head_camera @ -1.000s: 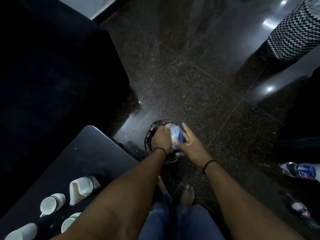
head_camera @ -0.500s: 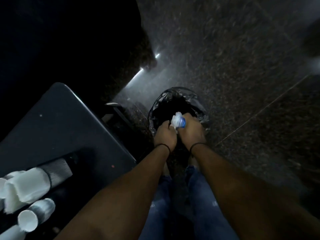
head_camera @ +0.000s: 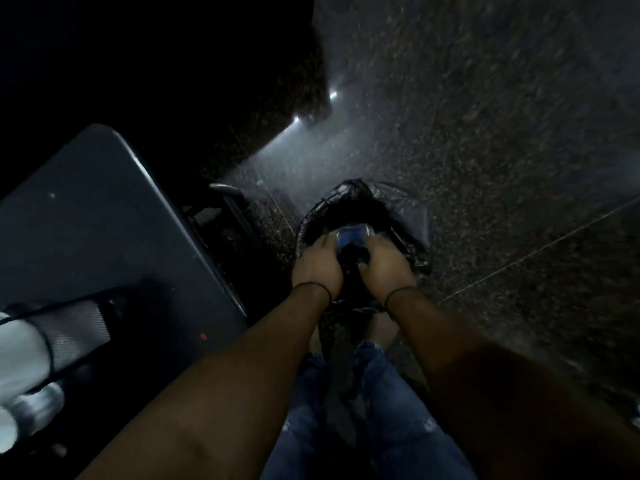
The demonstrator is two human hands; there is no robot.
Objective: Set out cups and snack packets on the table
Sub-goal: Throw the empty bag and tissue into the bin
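- Reaching down over the bin (head_camera: 414,216), you have both hands at its mouth; the bin is lined with a black bag and stands on the speckled floor (head_camera: 485,116).
- Your left hand (head_camera: 317,268) is at the bin's left rim, fingers curled onto a blue packet (head_camera: 353,235); its grip is closed on the packet's left side.
- Your right hand (head_camera: 386,268) is at the bin's near-right rim, with its grip closed on the packet's right side.
- The packet sits between your two hands, just above the bin's dark opening.
- Left of the bin, the dark table (head_camera: 104,216) shows its rounded corner.
- At the table's near-left edge, well apart from the bin, lie white cups (head_camera: 20,344), blurred, partly wrapped in a dark mesh sleeve (head_camera: 76,334).
- Your legs in blue jeans (head_camera: 398,410) are just this side of the bin.
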